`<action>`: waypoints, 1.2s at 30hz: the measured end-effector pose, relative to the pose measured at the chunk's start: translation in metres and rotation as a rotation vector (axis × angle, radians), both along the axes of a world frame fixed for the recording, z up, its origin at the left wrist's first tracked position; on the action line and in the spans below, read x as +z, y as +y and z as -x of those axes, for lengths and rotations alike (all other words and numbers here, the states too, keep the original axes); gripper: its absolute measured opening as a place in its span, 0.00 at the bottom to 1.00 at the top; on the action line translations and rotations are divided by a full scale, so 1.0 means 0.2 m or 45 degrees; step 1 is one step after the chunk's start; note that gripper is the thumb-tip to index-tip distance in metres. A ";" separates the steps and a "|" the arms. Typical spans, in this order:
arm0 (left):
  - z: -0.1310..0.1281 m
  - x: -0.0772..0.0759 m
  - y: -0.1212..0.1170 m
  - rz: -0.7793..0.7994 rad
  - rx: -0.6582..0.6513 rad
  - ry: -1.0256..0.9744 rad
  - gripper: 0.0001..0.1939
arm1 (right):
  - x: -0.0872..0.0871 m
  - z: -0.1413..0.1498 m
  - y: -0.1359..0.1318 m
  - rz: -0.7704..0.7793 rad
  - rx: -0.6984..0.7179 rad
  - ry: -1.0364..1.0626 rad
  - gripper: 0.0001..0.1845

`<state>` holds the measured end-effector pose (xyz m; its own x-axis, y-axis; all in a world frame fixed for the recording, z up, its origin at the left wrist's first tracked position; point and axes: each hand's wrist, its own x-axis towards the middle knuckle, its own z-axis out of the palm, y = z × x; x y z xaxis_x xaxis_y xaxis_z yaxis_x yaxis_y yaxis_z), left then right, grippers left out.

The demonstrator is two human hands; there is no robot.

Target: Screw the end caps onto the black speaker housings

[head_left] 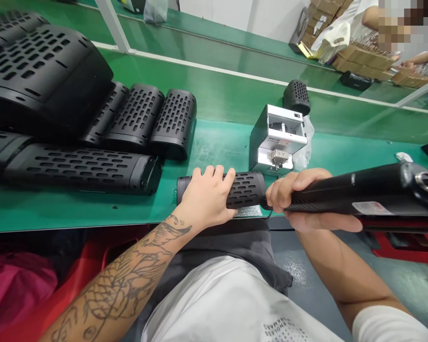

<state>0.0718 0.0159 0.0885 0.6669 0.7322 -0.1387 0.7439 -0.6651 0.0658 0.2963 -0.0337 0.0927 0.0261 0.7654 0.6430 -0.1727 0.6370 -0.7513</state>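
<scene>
A black housing with slotted holes lies on its side at the bench's front edge. My left hand grips its left part from above, fingers curled over the far side. In my right hand is a black electric screwdriver, held level with its rear end pointing right. The screwdriver's front end meets the right end of the housing; my fingers hide the tip. Just behind the housing stands a silver-and-black screw feeder.
Several more black slotted housings are stacked on the left of the green bench. Another housing stands behind the feeder, beside a clear plastic bag. Across the divider, a person's arm shows near cardboard boxes.
</scene>
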 end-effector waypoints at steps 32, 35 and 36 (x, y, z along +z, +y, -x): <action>0.58 -0.67 -0.12 0.241 0.361 -1.199 0.68 | 0.01 -0.34 0.41 -0.266 -0.847 0.129 0.43; 0.58 -0.72 -0.11 0.197 0.319 -1.256 0.69 | -0.02 -0.34 0.41 -0.287 -0.895 0.141 0.43; 0.58 -0.73 -0.10 0.184 0.299 -1.267 0.68 | -0.02 -0.34 0.41 -0.298 -0.907 0.152 0.43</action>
<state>-0.0443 -0.0049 -0.0572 0.3704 0.8787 0.3011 0.4189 -0.4473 0.7902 0.3651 0.0487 0.0885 0.5424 0.3815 0.7485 0.2684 0.7656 -0.5847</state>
